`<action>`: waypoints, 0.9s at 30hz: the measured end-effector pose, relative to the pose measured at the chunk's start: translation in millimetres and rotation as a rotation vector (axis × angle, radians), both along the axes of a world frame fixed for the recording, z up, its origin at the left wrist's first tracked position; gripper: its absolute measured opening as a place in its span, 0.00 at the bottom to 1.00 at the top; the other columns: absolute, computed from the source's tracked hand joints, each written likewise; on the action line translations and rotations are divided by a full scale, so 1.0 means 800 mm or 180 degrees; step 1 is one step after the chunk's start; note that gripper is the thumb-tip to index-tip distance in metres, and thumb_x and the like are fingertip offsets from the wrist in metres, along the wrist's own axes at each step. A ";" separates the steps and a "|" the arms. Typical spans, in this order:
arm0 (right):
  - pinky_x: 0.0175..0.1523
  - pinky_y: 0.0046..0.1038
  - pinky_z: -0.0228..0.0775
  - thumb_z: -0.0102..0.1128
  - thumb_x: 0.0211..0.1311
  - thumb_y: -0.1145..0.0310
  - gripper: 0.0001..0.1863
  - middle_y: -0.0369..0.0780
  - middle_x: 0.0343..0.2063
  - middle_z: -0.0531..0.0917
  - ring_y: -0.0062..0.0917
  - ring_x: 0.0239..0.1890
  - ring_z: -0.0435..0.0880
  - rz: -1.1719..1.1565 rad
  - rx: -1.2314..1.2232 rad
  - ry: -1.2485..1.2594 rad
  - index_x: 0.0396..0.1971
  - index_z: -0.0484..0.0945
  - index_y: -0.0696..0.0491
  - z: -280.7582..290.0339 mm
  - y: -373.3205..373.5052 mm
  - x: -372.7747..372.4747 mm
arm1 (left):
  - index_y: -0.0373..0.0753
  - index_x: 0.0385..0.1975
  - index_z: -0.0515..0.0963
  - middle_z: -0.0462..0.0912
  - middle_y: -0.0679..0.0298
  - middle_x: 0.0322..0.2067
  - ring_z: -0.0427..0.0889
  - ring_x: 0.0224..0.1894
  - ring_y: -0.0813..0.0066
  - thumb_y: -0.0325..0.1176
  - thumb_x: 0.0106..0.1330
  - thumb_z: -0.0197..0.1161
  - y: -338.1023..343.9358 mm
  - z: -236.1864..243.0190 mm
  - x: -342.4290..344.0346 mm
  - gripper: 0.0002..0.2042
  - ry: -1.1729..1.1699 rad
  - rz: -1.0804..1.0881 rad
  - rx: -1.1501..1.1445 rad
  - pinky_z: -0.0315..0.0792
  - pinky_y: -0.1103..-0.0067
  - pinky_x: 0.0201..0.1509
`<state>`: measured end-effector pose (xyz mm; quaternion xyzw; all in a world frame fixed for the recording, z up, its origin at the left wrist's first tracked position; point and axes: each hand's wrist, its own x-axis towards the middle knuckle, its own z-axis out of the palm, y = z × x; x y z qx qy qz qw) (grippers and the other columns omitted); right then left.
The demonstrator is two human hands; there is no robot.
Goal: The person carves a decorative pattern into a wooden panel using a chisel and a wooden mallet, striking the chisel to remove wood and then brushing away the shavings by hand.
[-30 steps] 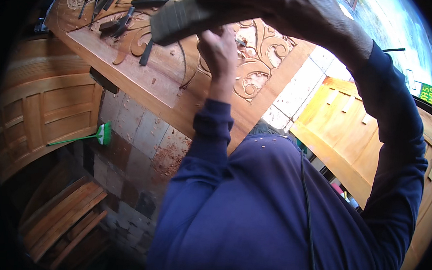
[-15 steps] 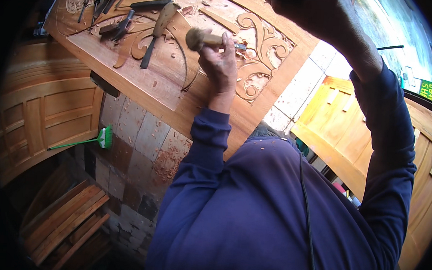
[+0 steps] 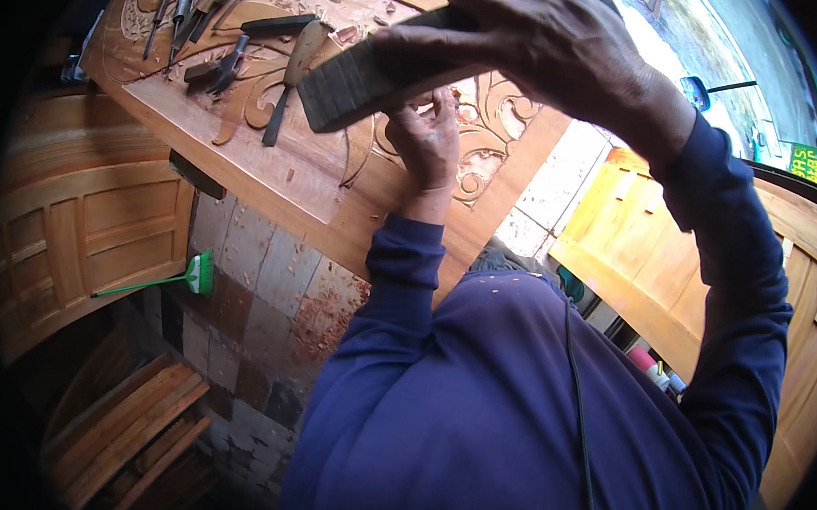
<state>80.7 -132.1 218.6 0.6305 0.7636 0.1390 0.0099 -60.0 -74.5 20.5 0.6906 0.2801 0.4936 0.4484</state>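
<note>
The right hand (image 3: 539,49) is closed around a dark wooden mallet (image 3: 362,82), held raised above a carved panel (image 3: 284,170), its block end pointing left. Beneath it, the left hand (image 3: 428,145) rests on the panel with fingers curled, apparently around a chisel, though the tool itself is hidden by the hand and the mallet. The panel is pale wood with scrolling relief carving and lies tilted across the upper part of the view. More chisels (image 3: 225,61) lie scattered on its far left end, well apart from both hands. Both arms wear blue sleeves. Below the panel, a green brush (image 3: 195,273) lies on a tiled floor (image 3: 268,294).
</note>
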 end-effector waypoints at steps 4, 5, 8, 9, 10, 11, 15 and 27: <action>0.43 0.37 0.79 0.59 0.64 0.72 0.40 0.39 0.39 0.77 0.33 0.40 0.81 0.0070 0.0030 0.0208 0.74 0.62 0.24 0.012 -0.001 0.006 | 0.28 0.49 0.73 0.84 0.52 0.43 0.88 0.41 0.69 0.27 0.72 0.66 0.007 -0.008 -0.001 0.13 -0.0121 -0.0165 -0.0087 0.84 0.74 0.42; 0.43 0.37 0.78 0.60 0.63 0.72 0.41 0.39 0.38 0.78 0.33 0.40 0.81 0.0079 0.0078 0.0367 0.74 0.63 0.24 0.008 -0.001 0.005 | 0.29 0.50 0.72 0.83 0.52 0.44 0.88 0.42 0.69 0.28 0.72 0.66 0.011 -0.013 -0.006 0.14 -0.0416 -0.0506 -0.0068 0.84 0.74 0.43; 0.41 0.39 0.77 0.60 0.60 0.77 0.43 0.40 0.34 0.76 0.37 0.37 0.80 -0.0633 0.0273 0.1275 0.73 0.65 0.25 -0.030 -0.034 0.012 | 0.31 0.52 0.71 0.80 0.55 0.44 0.85 0.41 0.68 0.28 0.69 0.68 -0.013 0.000 -0.044 0.16 -0.0469 -0.0790 -0.0510 0.82 0.74 0.46; 0.49 0.37 0.78 0.64 0.58 0.81 0.44 0.39 0.41 0.80 0.34 0.45 0.82 -0.0960 -0.0104 0.1688 0.74 0.65 0.37 -0.040 -0.044 0.015 | 0.31 0.54 0.70 0.79 0.56 0.45 0.85 0.42 0.67 0.29 0.69 0.69 -0.020 0.011 -0.067 0.19 -0.0576 -0.0874 -0.0846 0.82 0.72 0.48; 0.49 0.37 0.78 0.64 0.58 0.81 0.44 0.39 0.41 0.80 0.34 0.45 0.82 -0.0987 -0.0122 0.1679 0.74 0.65 0.37 -0.051 -0.063 0.016 | 0.31 0.57 0.68 0.78 0.57 0.46 0.85 0.43 0.66 0.31 0.69 0.69 -0.029 0.024 -0.084 0.22 -0.0730 -0.0983 -0.1204 0.83 0.71 0.50; 0.50 0.33 0.78 0.68 0.54 0.79 0.43 0.41 0.43 0.82 0.32 0.44 0.84 -0.1189 0.0332 0.1841 0.73 0.67 0.42 -0.069 -0.084 0.013 | 0.33 0.58 0.64 0.79 0.56 0.41 0.86 0.41 0.65 0.32 0.73 0.65 -0.028 0.039 -0.095 0.21 -0.0707 -0.0928 -0.1412 0.84 0.69 0.50; 0.56 0.32 0.78 0.71 0.50 0.80 0.43 0.44 0.50 0.85 0.33 0.50 0.85 -0.2042 0.1029 0.3300 0.71 0.71 0.45 -0.121 -0.152 -0.024 | 0.38 0.57 0.61 0.79 0.59 0.31 0.86 0.35 0.61 0.51 0.81 0.50 0.013 0.050 -0.126 0.21 -0.0589 -0.0438 -0.1937 0.87 0.65 0.44; 0.59 0.25 0.74 0.73 0.56 0.78 0.43 0.38 0.59 0.79 0.20 0.55 0.79 -0.3702 0.1335 0.5206 0.73 0.65 0.53 -0.219 -0.286 -0.107 | 0.43 0.44 0.73 0.72 0.67 0.23 0.67 0.16 0.80 0.50 0.73 0.60 0.074 0.050 -0.033 0.16 -0.1104 -0.0734 -0.2302 0.61 0.83 0.15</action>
